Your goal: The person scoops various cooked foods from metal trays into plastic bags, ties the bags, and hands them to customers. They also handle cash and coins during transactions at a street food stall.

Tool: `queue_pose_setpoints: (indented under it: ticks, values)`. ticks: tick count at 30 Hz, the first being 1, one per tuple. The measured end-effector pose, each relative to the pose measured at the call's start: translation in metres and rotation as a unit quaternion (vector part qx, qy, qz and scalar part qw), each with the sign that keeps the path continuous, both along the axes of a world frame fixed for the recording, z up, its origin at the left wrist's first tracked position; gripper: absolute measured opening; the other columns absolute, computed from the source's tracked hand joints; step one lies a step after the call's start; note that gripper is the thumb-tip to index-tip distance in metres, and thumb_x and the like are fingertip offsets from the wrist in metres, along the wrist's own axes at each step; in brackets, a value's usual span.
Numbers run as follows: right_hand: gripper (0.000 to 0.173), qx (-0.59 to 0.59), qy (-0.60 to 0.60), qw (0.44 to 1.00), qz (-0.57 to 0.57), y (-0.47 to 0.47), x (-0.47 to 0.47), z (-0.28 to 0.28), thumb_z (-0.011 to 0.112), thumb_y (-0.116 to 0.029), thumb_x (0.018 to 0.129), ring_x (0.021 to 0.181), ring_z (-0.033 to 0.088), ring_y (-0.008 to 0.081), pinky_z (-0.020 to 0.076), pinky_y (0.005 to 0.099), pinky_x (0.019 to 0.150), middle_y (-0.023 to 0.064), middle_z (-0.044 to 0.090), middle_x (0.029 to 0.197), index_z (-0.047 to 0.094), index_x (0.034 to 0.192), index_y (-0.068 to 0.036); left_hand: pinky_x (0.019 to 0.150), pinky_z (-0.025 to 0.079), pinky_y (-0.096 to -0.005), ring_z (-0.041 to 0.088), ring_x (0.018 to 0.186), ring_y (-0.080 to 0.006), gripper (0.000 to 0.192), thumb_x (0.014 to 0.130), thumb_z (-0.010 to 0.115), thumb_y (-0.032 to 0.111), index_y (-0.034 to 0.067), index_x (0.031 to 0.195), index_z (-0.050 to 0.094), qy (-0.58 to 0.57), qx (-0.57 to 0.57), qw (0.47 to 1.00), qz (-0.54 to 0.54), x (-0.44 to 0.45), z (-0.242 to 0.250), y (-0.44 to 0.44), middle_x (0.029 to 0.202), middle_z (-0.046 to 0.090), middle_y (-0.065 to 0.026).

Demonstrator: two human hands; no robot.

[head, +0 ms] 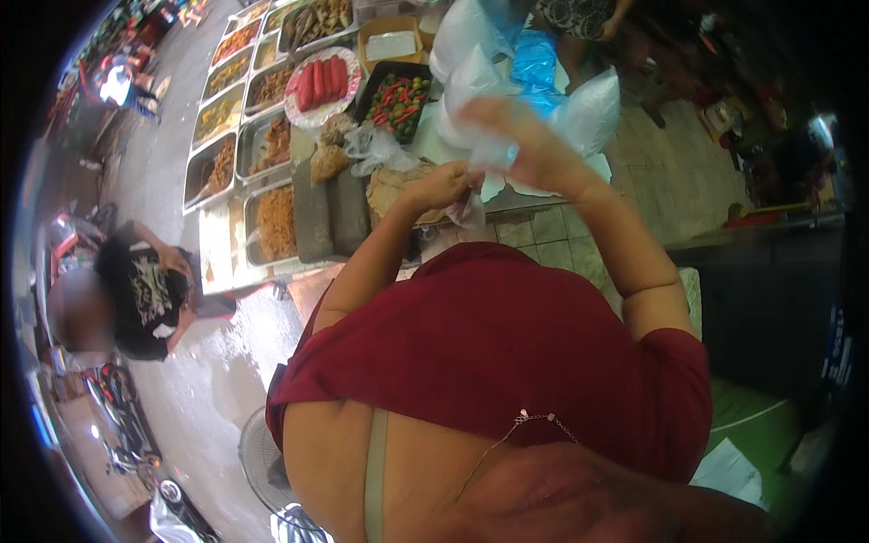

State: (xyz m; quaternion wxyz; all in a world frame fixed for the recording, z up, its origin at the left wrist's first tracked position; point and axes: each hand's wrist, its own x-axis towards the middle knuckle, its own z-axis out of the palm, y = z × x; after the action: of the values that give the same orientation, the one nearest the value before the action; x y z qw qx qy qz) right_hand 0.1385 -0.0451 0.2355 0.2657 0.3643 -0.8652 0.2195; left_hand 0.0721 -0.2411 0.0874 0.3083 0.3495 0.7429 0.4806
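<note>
My left hand [445, 185] is closed on the gathered part of a small clear plastic bag [467, 210], which hangs beside it at the table's near edge. My right hand [519, 139] is raised just to the right, blurred by motion; whether its fingers hold part of the plastic cannot be told. Behind it stand puffed clear plastic bags [468, 88] and a blue plastic bag [535, 64]. Left of my hands lie a crumpled clear bag [380, 151], brown paper [390, 193] and a small bag of brown food [329, 163].
Metal food trays [237, 153] line the left side of the table. Nearby are a plate of red sausages [320, 83] and a black tray of green and red produce [396, 102]. A person in a black shirt [146, 292] stands at left; a fan [261, 455] is below.
</note>
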Motion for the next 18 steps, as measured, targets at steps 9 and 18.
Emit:
queue_pose_setpoints:
  ticks: [9, 18]
  values:
    - [0.024, 0.036, -0.452, 0.878, -0.154, 0.017, 0.032, -0.065, 0.057, -0.037, 0.097, 0.075, 0.062, 0.0236, 0.049, 0.0388, 0.067, 0.006, 0.061, 0.081, 0.06, 0.098, -0.013, 0.075, 0.049, -0.0396, 0.06, 0.082, -0.0341, 0.024, 0.088, 0.066, 0.025, 0.003, 0.094, 0.069, 0.438, 0.049, 0.896, -0.052, -0.015, 0.054, 0.008, 0.097, 0.059, -0.0161]
    - [0.016, -0.648, -0.557, 0.478, 0.203, -0.04, 0.063, -0.107, 0.063, -0.024, 0.097, 0.071, 0.061, 0.017, 0.0504, 0.0342, 0.075, 0.0046, 0.063, 0.078, 0.065, 0.103, -0.009, 0.077, 0.045, -0.0285, 0.054, 0.085, -0.0109, 0.008, 0.092, 0.068, 0.012, 0.005, 0.087, 0.064, -0.083, 0.351, 0.932, -0.018, 0.024, 0.109, 0.012, 0.089, 0.056, 0.0007]
